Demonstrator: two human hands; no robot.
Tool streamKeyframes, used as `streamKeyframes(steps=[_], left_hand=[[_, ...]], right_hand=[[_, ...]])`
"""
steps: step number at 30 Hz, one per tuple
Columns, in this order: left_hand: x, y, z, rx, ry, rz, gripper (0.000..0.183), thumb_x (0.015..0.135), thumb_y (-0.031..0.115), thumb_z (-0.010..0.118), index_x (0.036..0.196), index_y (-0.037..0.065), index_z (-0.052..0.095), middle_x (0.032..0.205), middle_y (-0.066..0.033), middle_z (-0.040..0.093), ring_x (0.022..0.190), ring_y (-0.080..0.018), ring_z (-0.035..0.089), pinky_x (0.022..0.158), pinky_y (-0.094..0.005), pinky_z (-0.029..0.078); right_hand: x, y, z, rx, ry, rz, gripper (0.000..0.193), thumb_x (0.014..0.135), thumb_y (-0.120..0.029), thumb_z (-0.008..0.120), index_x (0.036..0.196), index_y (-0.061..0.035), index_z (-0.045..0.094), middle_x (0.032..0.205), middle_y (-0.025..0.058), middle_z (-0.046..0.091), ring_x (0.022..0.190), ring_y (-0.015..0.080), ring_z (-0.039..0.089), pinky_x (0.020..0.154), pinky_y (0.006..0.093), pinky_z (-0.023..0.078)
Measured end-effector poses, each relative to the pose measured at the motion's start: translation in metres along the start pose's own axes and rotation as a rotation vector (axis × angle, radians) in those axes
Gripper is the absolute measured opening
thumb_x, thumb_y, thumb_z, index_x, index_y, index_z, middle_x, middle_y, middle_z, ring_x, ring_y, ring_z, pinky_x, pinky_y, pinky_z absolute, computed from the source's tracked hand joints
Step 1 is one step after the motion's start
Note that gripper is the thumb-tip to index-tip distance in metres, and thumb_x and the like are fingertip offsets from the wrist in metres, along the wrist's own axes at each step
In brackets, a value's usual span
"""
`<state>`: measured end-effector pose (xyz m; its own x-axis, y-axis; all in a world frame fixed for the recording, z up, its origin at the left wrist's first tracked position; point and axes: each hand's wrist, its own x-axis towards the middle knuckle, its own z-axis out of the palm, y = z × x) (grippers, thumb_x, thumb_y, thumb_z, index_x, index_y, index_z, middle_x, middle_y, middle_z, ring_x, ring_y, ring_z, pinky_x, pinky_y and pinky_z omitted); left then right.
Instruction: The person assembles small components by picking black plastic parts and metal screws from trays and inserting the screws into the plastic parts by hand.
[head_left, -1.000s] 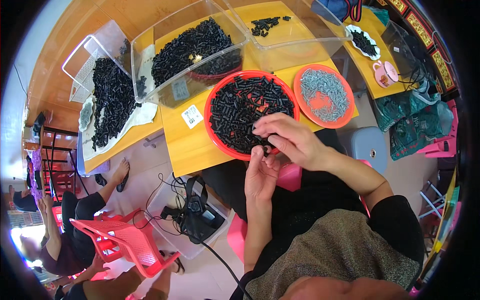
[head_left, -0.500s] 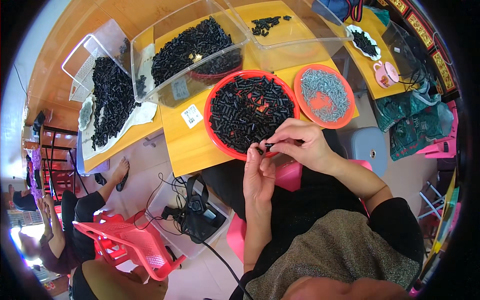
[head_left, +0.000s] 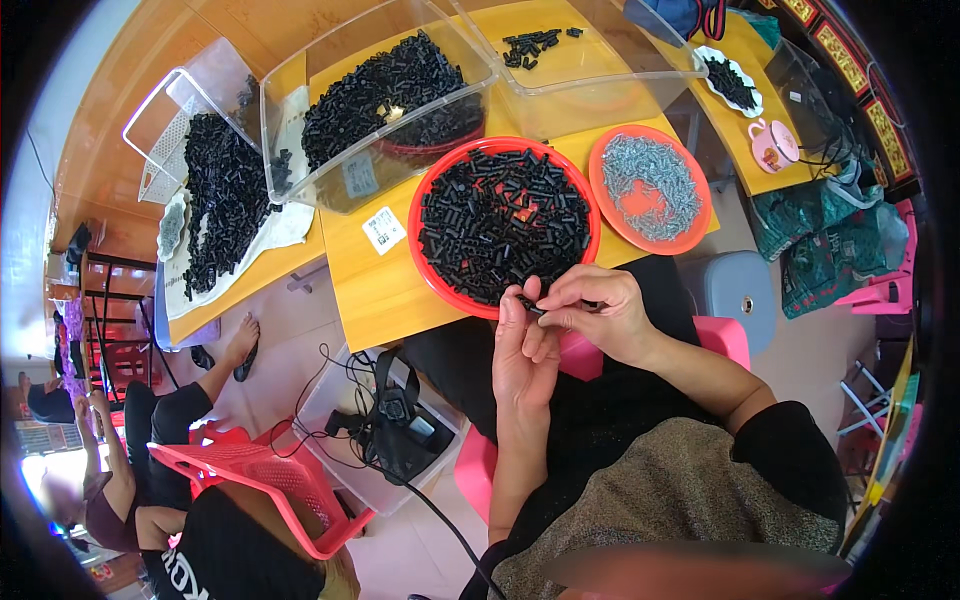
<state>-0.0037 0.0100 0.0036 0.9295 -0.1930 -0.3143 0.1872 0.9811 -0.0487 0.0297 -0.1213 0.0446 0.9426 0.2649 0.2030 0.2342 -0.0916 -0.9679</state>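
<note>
My left hand (head_left: 524,350) is raised at the near edge of a red basin (head_left: 414,225). Its thumb and fingers pinch a small black plastic piece (head_left: 529,306). Coming in from the right, my right hand (head_left: 603,312) has its fingertips closed against that same piece, and a dark bit also shows between its fingers. Whether this is a second piece cannot be made out. Loose black plastic pieces (head_left: 500,215) of the same sort fill the basin. To its right, an orange-red plate (head_left: 632,204) carries many small silver metal pins (head_left: 672,180), too fine to tell exactly.
A clear plastic bin (head_left: 330,195) heaped with black pieces stands behind the basin on the yellow table (head_left: 375,300). More black pieces (head_left: 225,215) lie on a white cloth at left. A pink chair (head_left: 290,485), a co-worker (head_left: 235,545) and a cable-filled box (head_left: 330,400) are at lower left.
My right hand has shifted slightly left and down, bringing its fingertips against the piece in my left hand. At lower left, a co-worker in black has leaned further into view.
</note>
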Motion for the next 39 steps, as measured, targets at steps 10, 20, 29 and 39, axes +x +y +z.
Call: streamKeyframes(steps=[10, 20, 29, 39], left_hand=[[0.000, -0.007, 0.004, 0.231, -0.077, 0.178, 0.015, 0.098, 0.017, 0.045, 0.106, 0.010, 0.055, 0.111, -0.0104, 0.062, 0.045, -0.0032, 0.036, 0.043, -0.0157, 0.031], [0.000, -0.011, 0.002, 0.286, 0.016, 0.235, 0.013, 0.096, 0.018, 0.048, 0.105, 0.011, 0.055, 0.108, -0.0099, 0.063, 0.046, -0.0031, 0.041, 0.042, -0.0156, 0.033], [0.002, -0.011, 0.001, 0.284, -0.006, 0.205, 0.014, 0.096, 0.018, 0.049, 0.106, 0.010, 0.054, 0.106, -0.0114, 0.064, 0.048, -0.0038, 0.042, 0.042, -0.0156, 0.034], [0.002, -0.013, 0.006, 0.405, 0.101, 0.215, 0.027, 0.091, 0.008, 0.055, 0.118, 0.005, 0.054, 0.102, -0.0086, 0.063, 0.063, -0.0074, 0.052, 0.057, -0.0177, 0.043]], right_hand=[[-0.004, 0.006, 0.003, -0.347, 0.149, -0.292, 0.018, 0.066, 0.001, 0.076, 0.081, -0.0022, 0.067, 0.079, 0.0083, 0.065, 0.071, 0.0176, 0.060, 0.058, 0.0255, 0.047], [-0.002, 0.004, 0.004, -0.345, 0.137, -0.370, 0.021, 0.063, 0.001, 0.075, 0.081, -0.0020, 0.065, 0.079, 0.0085, 0.065, 0.070, 0.0211, 0.062, 0.062, 0.0288, 0.048], [-0.002, 0.005, 0.001, -0.499, 0.132, -0.508, 0.023, 0.061, -0.003, 0.077, 0.080, -0.0040, 0.064, 0.077, 0.0070, 0.064, 0.067, 0.0225, 0.061, 0.063, 0.0317, 0.046], [0.002, 0.001, -0.009, -0.585, 0.157, -0.514, 0.023, 0.060, -0.005, 0.077, 0.079, -0.0062, 0.064, 0.075, 0.0038, 0.063, 0.064, 0.0191, 0.058, 0.062, 0.0302, 0.038]])
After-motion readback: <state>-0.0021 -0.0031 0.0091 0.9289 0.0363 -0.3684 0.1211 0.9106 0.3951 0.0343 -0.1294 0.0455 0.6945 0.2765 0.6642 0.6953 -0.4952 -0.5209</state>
